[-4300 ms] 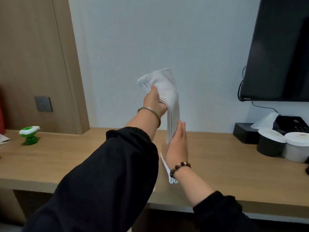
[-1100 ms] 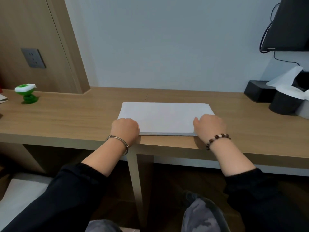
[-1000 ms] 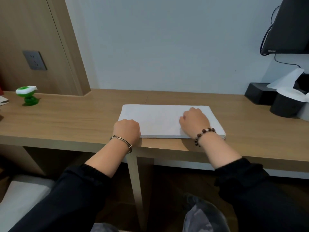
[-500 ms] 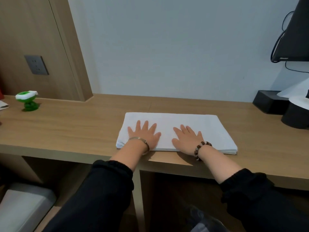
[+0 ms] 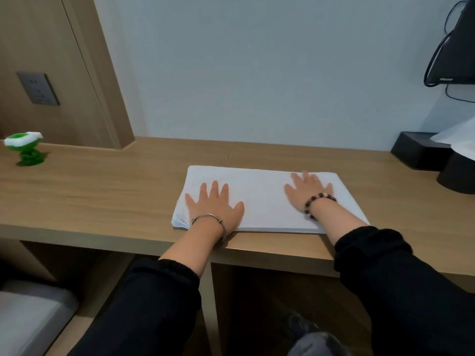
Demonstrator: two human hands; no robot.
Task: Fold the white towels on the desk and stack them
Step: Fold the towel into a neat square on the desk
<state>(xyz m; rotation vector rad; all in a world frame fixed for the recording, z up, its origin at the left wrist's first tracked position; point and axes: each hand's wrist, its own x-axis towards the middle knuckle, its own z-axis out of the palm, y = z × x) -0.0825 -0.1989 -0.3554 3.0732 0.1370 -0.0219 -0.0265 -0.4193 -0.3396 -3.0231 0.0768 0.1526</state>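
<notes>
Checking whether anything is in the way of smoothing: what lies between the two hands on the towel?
Only bare white towel lies between the left hand and the right hand, as the head view shows.

White towels (image 5: 264, 199) lie folded flat, layered, near the desk (image 5: 102, 196) front edge.

white towels (image 5: 262, 199): white cloth, matt, fine even nap; top face lies smooth.
desk (image 5: 102, 191): wood-grain top, light brown, smooth, low satin sheen.
wall panel (image 5: 38, 42): same wood-grain finish, matt.
wall (image 5: 257, 73): pale painted surface, matt, flat.
socket plate (image 5: 38, 88): grey, looks plastic, dull finish.
green figure (image 5: 25, 150): green and white plastic, slightly glossy; blurred.
bangle (image 5: 208, 215), left wrist: silver-coloured metal, polished, thin.
bead bracelet (image 5: 321, 196), right wrist: dark brown beads plus one pale bead, slight shine; material cannot be told.
sleeves (image 5: 154, 304): black cloth, matt, ribbed gathered cuffs.
black box (image 5: 416, 152): black, matt.
tissue (image 5: 457, 140): thin white paper.
</notes>
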